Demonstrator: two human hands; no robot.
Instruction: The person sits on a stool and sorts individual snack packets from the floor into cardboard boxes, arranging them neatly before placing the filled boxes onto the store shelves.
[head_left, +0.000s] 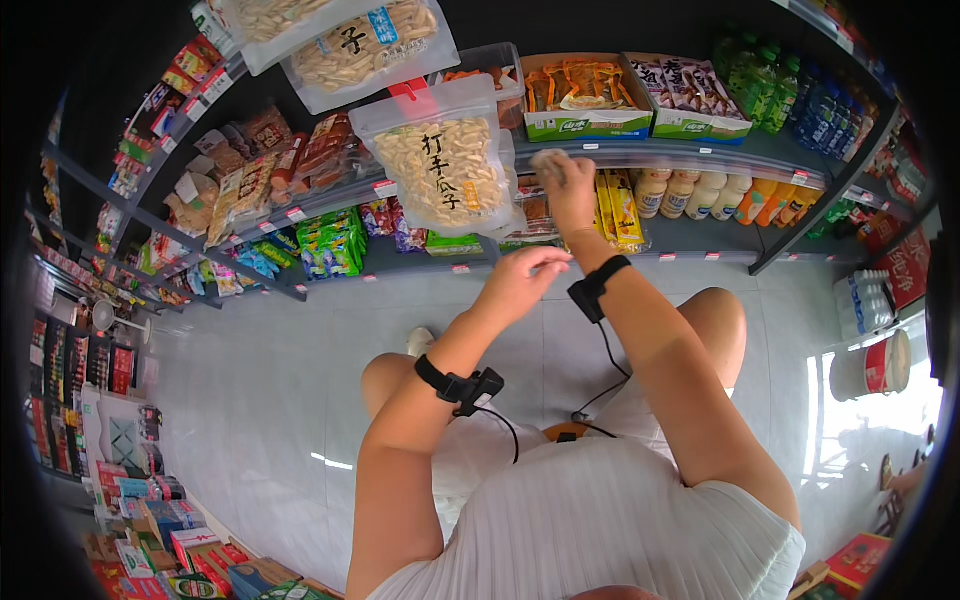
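My right hand (570, 191) is raised at the front edge of a dark metal shelf (622, 154), its fingers closed on a crumpled greyish cloth (551, 161). Below and to its left, my left hand (525, 279) hangs in front of the lower shelf with loosely bent fingers and nothing visible in it. A clear bag of seeds (442, 172) hangs from a red clip (409, 91) left of my right hand. Behind the shelf edge stand a display box of orange snack packs (585, 124) and a clear plastic tub (510, 90). Both wrists wear black straps with cabled devices.
Yellow snack packs (621, 206) and milky drink bottles (652, 191) stand on the lower shelf. Green bottles (759, 86) are at upper right. A white bucket (870, 365) stands on the tiled floor at right. Boxed goods (176, 517) line the lower left. Part of another person shows at far right.
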